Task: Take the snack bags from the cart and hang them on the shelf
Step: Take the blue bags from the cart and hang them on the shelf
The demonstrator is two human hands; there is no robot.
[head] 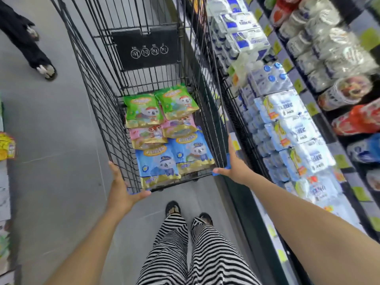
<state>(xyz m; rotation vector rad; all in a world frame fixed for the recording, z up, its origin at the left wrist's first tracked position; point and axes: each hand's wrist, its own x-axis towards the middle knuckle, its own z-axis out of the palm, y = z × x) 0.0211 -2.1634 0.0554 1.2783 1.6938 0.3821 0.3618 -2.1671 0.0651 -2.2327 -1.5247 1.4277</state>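
Observation:
A black wire shopping cart (98, 103) stands in front of me in a store aisle. On its bottom lie several snack bags in two rows: green bags (144, 109) farthest from me, pink bags (147, 134) in the middle, blue bags (158, 161) nearest. My left hand (121, 188) grips the near left corner of the cart at a blue handle piece. My right hand (236, 163) grips the near right corner in the same way. Neither hand touches a bag.
A chilled shelf (287, 124) of milk packs and bottles runs close along the cart's right side. Another person's legs (30, 44) stand on the grey floor at the upper left. Goods on a shelf edge (6, 149) show at the far left. My striped trousers and sandals are below the cart.

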